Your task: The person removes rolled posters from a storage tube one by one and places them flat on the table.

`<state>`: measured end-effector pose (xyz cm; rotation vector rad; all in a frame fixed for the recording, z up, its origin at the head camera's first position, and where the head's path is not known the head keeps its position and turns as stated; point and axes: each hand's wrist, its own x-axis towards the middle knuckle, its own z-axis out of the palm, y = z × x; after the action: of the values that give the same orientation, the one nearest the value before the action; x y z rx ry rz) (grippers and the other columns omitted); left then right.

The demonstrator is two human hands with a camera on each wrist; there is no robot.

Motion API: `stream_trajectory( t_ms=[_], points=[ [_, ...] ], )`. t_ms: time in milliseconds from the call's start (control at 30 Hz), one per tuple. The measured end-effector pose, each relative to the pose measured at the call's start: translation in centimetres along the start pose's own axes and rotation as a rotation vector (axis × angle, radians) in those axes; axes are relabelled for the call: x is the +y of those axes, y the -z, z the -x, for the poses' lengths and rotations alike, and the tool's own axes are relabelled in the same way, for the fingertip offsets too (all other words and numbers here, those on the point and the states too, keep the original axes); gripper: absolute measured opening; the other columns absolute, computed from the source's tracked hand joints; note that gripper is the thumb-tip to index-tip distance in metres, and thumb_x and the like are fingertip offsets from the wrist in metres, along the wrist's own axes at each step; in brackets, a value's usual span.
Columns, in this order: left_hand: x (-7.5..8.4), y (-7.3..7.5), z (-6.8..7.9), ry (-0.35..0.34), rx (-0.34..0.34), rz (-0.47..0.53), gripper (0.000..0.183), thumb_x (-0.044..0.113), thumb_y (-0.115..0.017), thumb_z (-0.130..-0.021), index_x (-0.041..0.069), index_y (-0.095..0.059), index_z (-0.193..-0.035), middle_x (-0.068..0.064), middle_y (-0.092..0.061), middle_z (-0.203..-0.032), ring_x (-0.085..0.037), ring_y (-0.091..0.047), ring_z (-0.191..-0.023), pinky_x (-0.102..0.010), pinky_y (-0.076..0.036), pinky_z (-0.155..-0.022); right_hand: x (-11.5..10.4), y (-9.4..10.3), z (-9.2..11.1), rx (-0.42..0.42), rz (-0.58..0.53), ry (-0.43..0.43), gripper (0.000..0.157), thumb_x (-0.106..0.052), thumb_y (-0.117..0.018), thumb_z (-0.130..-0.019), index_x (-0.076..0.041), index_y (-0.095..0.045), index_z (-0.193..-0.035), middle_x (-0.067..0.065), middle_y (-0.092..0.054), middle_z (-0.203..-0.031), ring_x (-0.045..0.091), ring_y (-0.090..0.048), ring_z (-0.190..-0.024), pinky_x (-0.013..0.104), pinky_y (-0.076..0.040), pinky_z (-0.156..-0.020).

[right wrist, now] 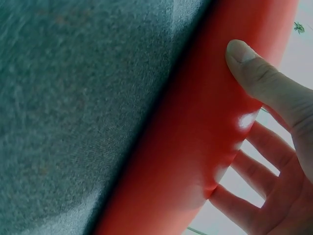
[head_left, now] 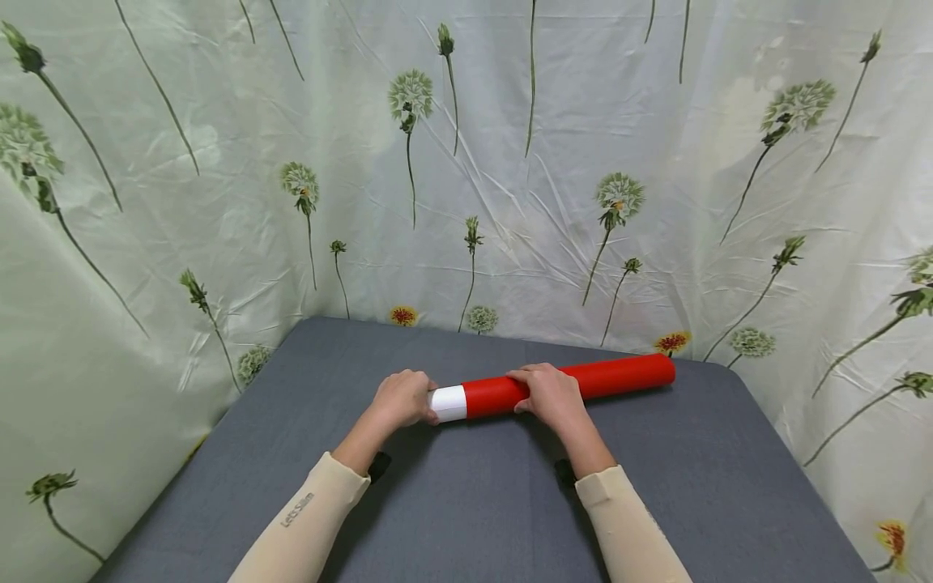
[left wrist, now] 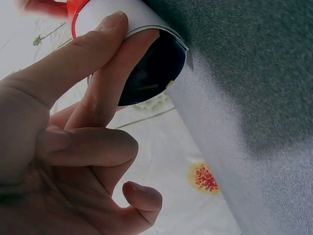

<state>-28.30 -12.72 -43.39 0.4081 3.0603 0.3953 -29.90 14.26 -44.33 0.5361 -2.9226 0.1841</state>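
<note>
Red roll (head_left: 619, 379) is near the table's (head_left: 474, 518) far edge, well inside the left.

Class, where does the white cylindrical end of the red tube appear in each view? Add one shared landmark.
Head: white end below centre, in the left hand.
Left wrist: white end at top, left of centre.
Right wrist: not in it.
Shared landmark: grey fabric-textured tabletop.
</note>
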Motion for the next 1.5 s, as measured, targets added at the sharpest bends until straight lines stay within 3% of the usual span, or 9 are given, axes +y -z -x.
stream_trajectory(
  t_ms=[1500],
  points=[
    [-1.0, 0.3, 1.2, -0.041, 0.012, -0.007, 0.034, 0.024, -0.099, -0.072, 0.012, -0.084, -0.101, -0.002, -0.08, -0.09, -0.013, -0.058, -0.068, -0.036, -0.049, -0.065, 2.7, 0.4, 1.2, 0.005, -0.023, -0.018, 0.06, -0.025, -0.094, -0.079, -0.024, -0.075, -0.136, 0.005, -0.073, -0.137, 0.03, -0.067, -0.126, 0.05, -0.061, -0.084]
  ],
)
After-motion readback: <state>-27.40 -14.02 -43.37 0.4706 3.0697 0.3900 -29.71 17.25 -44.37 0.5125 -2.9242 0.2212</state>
